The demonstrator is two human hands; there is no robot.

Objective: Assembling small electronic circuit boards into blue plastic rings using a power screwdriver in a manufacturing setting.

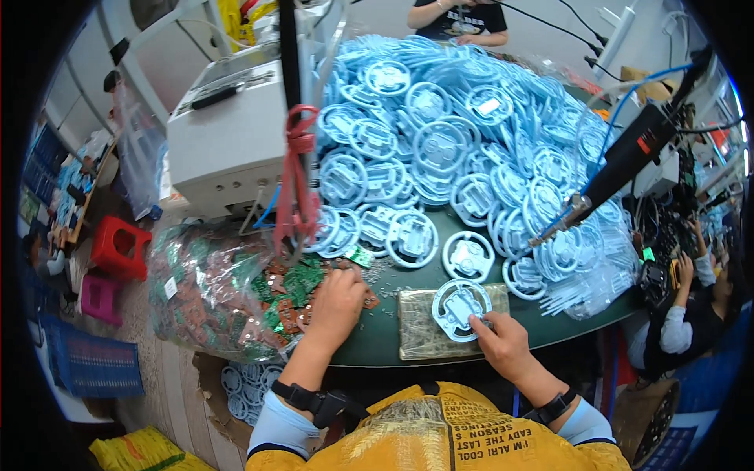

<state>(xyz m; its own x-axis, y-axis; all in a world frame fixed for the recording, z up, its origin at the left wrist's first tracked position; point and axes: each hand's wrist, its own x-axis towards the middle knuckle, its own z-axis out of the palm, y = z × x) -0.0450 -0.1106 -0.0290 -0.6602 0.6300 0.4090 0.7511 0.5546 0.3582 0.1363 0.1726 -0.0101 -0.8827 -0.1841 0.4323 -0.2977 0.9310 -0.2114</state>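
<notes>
Pinching light-blue wheel-shaped plastic part (458, 304) over tape-wrapped block (416, 318) with right hand (506, 344); resting left hand (338, 304) at circuit boards (301, 282), can't tell if gripping any.

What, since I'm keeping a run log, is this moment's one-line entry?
Left hand: beside loose circuit boards; right hand: holding blue wheel-shaped part on or above wrapped block; beyond: heap of similar parts

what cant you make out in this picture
Head view:
1. Left hand: anything held beneath it, hidden by the hand itself.
2. Wrapped block: part of its top, covered by a blue wheel.
3. Silvery bits: too small to identify.
4. Co-worker at the back: head cut off by the top edge.
</notes>
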